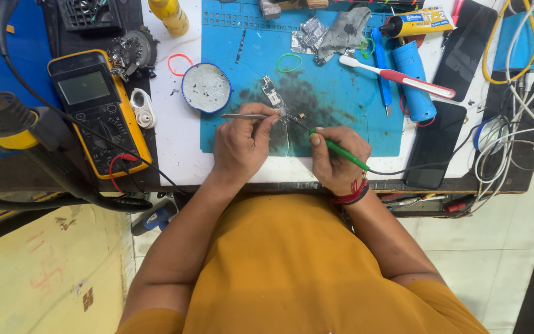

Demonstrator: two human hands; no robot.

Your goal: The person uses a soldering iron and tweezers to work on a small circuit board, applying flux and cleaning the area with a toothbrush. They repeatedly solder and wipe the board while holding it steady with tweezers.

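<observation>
The small circuit board (274, 98) lies just beyond both hands: left hand (240, 145) fingers pinch tweezers (248, 115), right hand (336, 158) grips the green-handled soldering iron (339, 153), tips converging at its near end

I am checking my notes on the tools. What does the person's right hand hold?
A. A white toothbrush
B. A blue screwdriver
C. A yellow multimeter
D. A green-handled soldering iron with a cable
D: the right hand grips a green-handled soldering iron, its tip at the small circuit board on the blue mat.
</observation>
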